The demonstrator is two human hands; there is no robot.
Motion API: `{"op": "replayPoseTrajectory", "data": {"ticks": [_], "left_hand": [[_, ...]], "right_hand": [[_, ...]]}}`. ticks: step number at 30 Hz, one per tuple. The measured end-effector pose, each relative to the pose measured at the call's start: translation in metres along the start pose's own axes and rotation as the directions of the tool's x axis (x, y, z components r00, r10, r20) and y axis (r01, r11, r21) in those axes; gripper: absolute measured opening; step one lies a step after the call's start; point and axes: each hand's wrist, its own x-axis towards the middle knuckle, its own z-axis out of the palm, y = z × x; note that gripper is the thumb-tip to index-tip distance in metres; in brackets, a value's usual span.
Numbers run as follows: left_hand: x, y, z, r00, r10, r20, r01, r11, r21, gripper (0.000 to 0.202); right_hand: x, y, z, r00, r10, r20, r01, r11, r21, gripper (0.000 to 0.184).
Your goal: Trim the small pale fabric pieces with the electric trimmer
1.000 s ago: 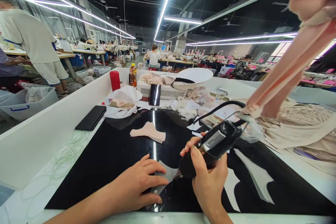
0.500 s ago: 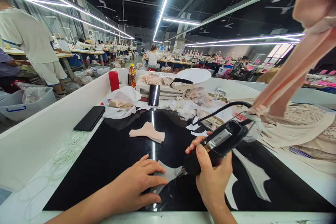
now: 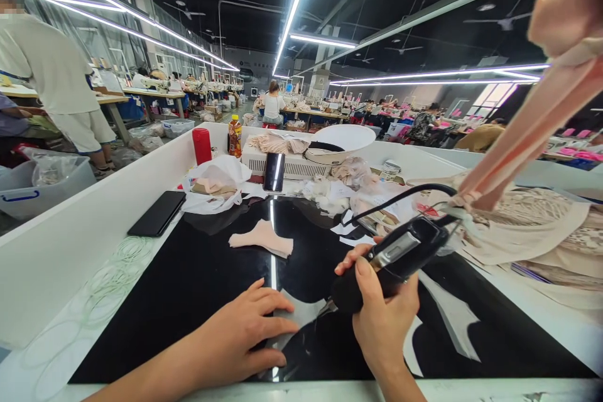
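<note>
We are pressing a pale cut piece (image 3: 311, 309) flat with the left hand (image 3: 257, 321) and gripping a black corded power tool (image 3: 409, 254) in the right hand (image 3: 387, 308).
The piece is lying partly under our left fingers, which are spreading loosely and clasping nothing; our right fingers are wrapping closely around the tool's body, and its metal tip is meeting the piece's edge just right of the left fingertips. A glossy black board (image 3: 188, 301) is lying beneath both. Beyond the left fingers, a layered peach fabric piece (image 3: 260, 239) is resting on the board, and farther on, a phone (image 3: 274, 171) is standing upright. Right of the right fingers, a white cut panel (image 3: 452, 317) is lying, while a peach fabric strip (image 3: 522, 125) is reaching down to the tool's rear end.
</note>
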Motion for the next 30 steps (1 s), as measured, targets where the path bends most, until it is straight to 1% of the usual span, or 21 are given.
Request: {"op": "replayPoseTrajectory", "data": {"ticks": [4,8,12,15,19,22,24,26,27,29,30], "left_hand": [[0.0,0.001,-0.001,1.0,-0.008,0.009,0.008,1.0,0.0,0.049],[0.001,0.003,-0.003,0.999,-0.02,0.041,0.02,1.0,0.021,0.05],[0.0,0.001,-0.002,0.999,-0.014,0.037,0.014,1.0,0.01,0.05],[0.0,0.0,-0.002,0.999,-0.012,0.036,0.012,1.0,0.004,0.05],[0.0,0.002,-0.004,0.998,-0.038,0.053,0.038,0.999,-0.009,0.051],[-0.002,0.002,-0.005,0.997,-0.051,0.059,0.053,0.997,-0.048,0.051],[-0.003,0.0,-0.003,0.998,-0.066,0.021,0.068,0.993,-0.093,0.046],[-0.003,-0.004,0.001,0.991,-0.118,-0.067,0.108,0.985,-0.137,0.039],[-0.002,-0.007,0.004,0.98,-0.156,-0.123,0.137,0.98,-0.146,0.036],[0.001,-0.013,0.009,0.944,-0.238,-0.229,0.212,0.968,-0.132,0.032],[0.002,-0.015,0.011,0.926,-0.268,-0.265,0.246,0.962,-0.115,0.031]], "right_hand": [[0.006,0.001,-0.005,0.999,-0.015,-0.047,0.015,1.0,0.009,0.035],[0.008,0.003,-0.008,0.999,-0.012,-0.035,0.012,1.0,-0.003,0.034],[0.008,0.004,-0.007,0.999,-0.02,-0.038,0.019,1.0,-0.007,0.032],[0.008,0.005,-0.007,0.998,-0.032,-0.052,0.032,0.999,0.001,0.034],[0.01,0.006,-0.007,0.998,-0.041,-0.044,0.04,0.999,-0.03,0.034],[0.011,0.007,-0.007,0.999,-0.044,-0.021,0.043,0.997,-0.07,0.029],[0.011,0.007,-0.007,0.999,-0.048,-0.01,0.047,0.994,-0.096,0.027],[0.01,0.008,-0.009,0.999,-0.042,-0.01,0.04,0.993,-0.108,0.028],[0.011,0.009,-0.01,0.999,-0.037,-0.012,0.035,0.993,-0.117,0.03],[0.012,0.01,-0.012,0.999,-0.031,-0.008,0.029,0.987,-0.159,0.033],[0.014,0.01,-0.013,1.0,-0.026,0.0,0.026,0.981,-0.191,0.035]]}}
